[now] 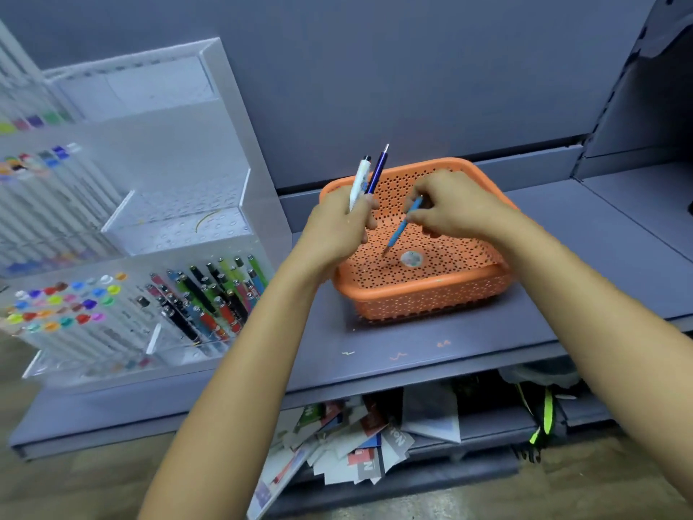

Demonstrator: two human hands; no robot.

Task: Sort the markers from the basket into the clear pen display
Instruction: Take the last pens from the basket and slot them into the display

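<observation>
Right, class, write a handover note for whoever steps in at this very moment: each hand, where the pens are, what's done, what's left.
Left hand grips a white pen and a dark blue pen, upright, above the left rim of the orange basket.
Right hand pinches a light blue pen, tip down over the basket.
Basket: no other pens visible inside, only a round sticker on its floor.
Done: the clear display to the left holds many markers in its lower tiers.
Left: slot these three pens into the display.
</observation>
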